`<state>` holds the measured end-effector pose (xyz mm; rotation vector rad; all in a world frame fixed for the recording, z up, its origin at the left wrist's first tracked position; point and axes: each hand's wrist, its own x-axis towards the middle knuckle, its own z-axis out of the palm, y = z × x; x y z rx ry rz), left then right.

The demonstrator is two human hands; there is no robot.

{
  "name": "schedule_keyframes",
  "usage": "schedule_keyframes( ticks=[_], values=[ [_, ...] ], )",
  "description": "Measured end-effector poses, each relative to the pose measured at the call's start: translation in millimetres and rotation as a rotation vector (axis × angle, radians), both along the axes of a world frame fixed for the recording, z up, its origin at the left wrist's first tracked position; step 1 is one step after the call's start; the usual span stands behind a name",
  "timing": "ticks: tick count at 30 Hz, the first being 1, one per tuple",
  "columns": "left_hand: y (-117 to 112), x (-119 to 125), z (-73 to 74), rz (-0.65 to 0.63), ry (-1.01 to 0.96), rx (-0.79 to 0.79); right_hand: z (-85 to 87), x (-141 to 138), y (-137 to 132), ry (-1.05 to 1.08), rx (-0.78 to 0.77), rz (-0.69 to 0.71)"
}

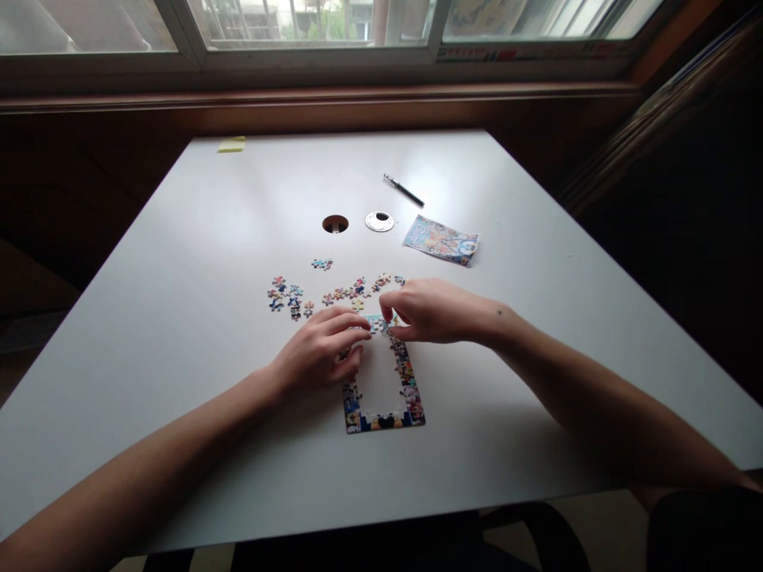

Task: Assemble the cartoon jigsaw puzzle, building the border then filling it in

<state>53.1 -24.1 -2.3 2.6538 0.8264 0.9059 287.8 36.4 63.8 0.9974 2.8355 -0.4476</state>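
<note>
A small jigsaw frame (385, 393) lies on the white table (179, 262), its coloured border partly filled and its middle bare. My left hand (325, 349) rests on the frame's top left corner, fingers curled and pressed on the pieces there. My right hand (426, 310) hovers at the frame's top edge, thumb and fingers pinched on a small puzzle piece (377, 324). Several loose pieces (334, 292) lie scattered just beyond both hands.
A printed picture card (441, 240) lies beyond my right hand. Farther back are a pen (404, 191), a round metal cap (380, 222), a cable hole (335, 224) and a yellow sticky pad (231, 144). A window runs behind the table.
</note>
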Motion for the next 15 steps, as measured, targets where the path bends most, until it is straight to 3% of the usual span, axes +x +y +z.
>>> schedule_keyframes(
  ticks=[15],
  values=[
    [-2.0, 1.0, -0.7, 0.012, 0.097, -0.022, -4.7, -4.9, 0.0, -0.01, -0.028, -0.03]
  ],
)
